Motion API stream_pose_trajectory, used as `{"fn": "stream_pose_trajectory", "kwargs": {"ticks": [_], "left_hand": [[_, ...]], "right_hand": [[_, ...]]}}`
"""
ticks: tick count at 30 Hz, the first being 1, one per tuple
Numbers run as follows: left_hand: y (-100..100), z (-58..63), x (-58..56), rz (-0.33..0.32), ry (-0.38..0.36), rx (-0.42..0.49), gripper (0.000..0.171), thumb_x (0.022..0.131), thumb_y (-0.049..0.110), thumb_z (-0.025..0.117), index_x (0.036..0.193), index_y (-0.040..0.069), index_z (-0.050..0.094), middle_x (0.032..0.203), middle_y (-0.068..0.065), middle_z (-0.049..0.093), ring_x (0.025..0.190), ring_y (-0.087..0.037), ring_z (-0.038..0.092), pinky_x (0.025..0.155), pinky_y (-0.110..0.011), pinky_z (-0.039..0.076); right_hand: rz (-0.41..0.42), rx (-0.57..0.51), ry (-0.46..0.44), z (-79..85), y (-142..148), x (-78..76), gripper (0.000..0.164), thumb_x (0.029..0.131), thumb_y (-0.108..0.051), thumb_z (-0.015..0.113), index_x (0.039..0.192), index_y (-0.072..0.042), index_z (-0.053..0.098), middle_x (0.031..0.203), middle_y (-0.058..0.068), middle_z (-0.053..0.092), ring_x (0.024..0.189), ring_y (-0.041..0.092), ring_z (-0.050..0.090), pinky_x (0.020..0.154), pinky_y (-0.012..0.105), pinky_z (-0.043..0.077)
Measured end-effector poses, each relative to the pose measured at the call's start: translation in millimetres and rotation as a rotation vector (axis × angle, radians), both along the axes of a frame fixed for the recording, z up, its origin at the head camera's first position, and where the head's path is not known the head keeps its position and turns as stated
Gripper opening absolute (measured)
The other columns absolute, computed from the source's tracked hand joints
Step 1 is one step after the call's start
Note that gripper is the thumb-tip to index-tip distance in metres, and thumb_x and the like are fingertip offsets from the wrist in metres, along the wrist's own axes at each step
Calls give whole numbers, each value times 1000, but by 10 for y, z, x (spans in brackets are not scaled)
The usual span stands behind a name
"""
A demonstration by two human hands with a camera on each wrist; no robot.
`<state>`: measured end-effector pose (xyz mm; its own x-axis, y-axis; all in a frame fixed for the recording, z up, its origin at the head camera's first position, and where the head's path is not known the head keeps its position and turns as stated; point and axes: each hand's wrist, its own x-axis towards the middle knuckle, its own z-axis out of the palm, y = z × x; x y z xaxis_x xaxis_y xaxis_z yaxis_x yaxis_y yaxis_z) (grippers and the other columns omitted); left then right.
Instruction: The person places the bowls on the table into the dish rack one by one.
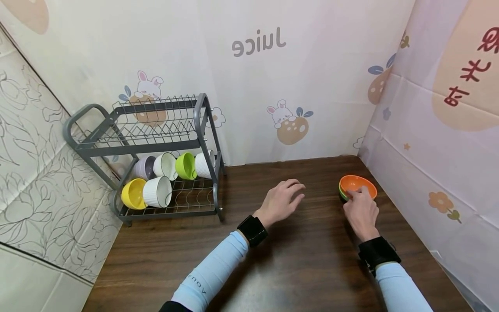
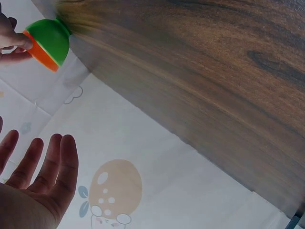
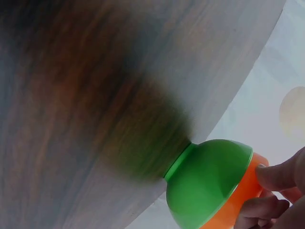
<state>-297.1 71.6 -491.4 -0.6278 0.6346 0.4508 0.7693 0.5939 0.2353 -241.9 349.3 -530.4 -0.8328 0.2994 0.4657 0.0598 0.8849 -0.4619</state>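
Note:
An orange bowl sits nested inside a green bowl on the right side of the wooden table, near the wall. My right hand pinches the orange bowl's rim between thumb and fingers. In the right wrist view the green bowl's base meets the tabletop, and the orange rim stands out above the green one. My left hand hovers over the middle of the table, fingers loosely extended, holding nothing. It is well apart from the bowls.
At the left stands a grey two-tier dish rack. Its lower tier holds several cups, among them a yellow cup, a ribbed white cup and a lime green cup. Patterned walls border the wooden table at the back and sides.

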Motion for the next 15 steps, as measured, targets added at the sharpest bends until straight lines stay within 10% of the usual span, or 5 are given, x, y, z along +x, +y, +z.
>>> {"fn": "stream_pose_trajectory", "kwargs": {"ticks": [15], "left_hand": [[-58,42,-6,13,-4,1,35,110,35,59,142,21,66,139,1,62,123,-15,60,94,-26,54]], "right_hand": [[39,4,125,135,-152,39,32,90,8,62,119,6,76,106,22,55,75,49,59,58,62,45]]}}
